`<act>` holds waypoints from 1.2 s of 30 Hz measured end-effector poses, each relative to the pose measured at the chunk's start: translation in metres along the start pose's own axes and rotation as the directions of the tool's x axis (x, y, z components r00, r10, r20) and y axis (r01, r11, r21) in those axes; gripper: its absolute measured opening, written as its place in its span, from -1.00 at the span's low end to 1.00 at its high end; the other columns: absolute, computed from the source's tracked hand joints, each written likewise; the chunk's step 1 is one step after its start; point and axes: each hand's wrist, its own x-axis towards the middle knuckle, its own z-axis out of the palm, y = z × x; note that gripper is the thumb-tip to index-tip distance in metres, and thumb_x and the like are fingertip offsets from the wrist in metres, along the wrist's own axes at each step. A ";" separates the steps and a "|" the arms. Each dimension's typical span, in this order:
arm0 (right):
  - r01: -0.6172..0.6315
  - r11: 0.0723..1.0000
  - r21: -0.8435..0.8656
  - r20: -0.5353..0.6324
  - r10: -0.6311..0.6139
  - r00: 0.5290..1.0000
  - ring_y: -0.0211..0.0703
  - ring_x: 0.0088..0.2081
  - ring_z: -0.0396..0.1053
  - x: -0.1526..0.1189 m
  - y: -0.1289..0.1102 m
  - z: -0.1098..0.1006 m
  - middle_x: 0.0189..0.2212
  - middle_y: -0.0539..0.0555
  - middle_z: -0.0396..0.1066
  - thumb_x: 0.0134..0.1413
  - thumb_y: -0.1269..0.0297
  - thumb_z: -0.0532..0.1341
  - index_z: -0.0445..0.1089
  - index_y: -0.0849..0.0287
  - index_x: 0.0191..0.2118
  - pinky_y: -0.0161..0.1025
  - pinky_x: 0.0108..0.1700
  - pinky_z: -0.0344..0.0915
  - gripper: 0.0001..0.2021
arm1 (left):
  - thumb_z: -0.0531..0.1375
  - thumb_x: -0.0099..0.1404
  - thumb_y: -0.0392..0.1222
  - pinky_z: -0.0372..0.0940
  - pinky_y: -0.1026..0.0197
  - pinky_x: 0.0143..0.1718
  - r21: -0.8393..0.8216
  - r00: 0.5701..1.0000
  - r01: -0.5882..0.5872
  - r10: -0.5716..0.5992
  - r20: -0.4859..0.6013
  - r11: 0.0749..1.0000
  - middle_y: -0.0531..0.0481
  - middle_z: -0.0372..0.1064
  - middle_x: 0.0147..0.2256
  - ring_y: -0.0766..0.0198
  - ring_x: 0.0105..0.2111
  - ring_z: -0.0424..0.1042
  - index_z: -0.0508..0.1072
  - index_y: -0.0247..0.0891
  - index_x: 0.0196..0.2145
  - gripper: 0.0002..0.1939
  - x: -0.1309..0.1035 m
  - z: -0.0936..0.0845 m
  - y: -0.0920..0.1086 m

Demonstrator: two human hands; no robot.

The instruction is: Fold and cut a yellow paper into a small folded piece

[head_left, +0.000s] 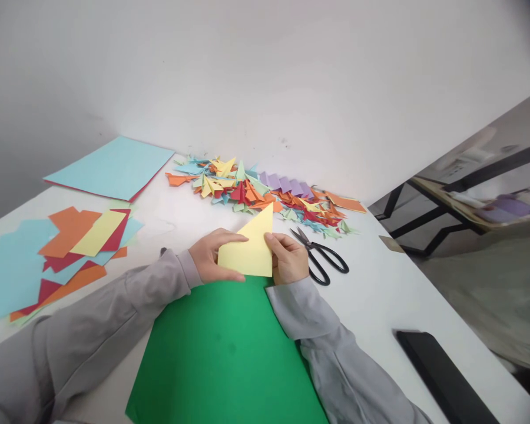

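Between my two hands is a sheet of yellow paper (247,256) with a slanted upper edge rising to a point at its right side. My left hand (214,256) grips its left edge, thumb low and fingers above. On the right edge, my right hand (289,257) pinches the paper between thumb and fingers. Below the yellow paper lies a large green sheet (229,347) on the white table. Black-handled scissors (320,253) rest just right of my right hand, blades partly apart.
Many folded paper pieces (247,188) are heaped along the wall, with a row of purple ones (287,184). Coloured paper offcuts (79,235) lie at left, near a large light-blue sheet (115,168). A black flat object (444,377) is at lower right, by the table's right edge.
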 end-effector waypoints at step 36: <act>0.278 0.953 -0.121 0.351 -0.221 0.910 -0.20 -0.35 0.35 -0.011 -0.005 0.004 -0.43 -0.02 0.38 -0.44 0.41 0.37 0.46 0.12 -0.49 -0.26 -0.36 0.32 -0.79 | 0.28 -0.16 -0.29 0.32 0.30 -0.55 0.032 0.946 0.017 -0.005 -0.324 0.999 -0.06 0.41 -0.45 0.34 -0.54 0.36 0.49 -0.33 -0.61 -0.93 0.006 0.001 0.002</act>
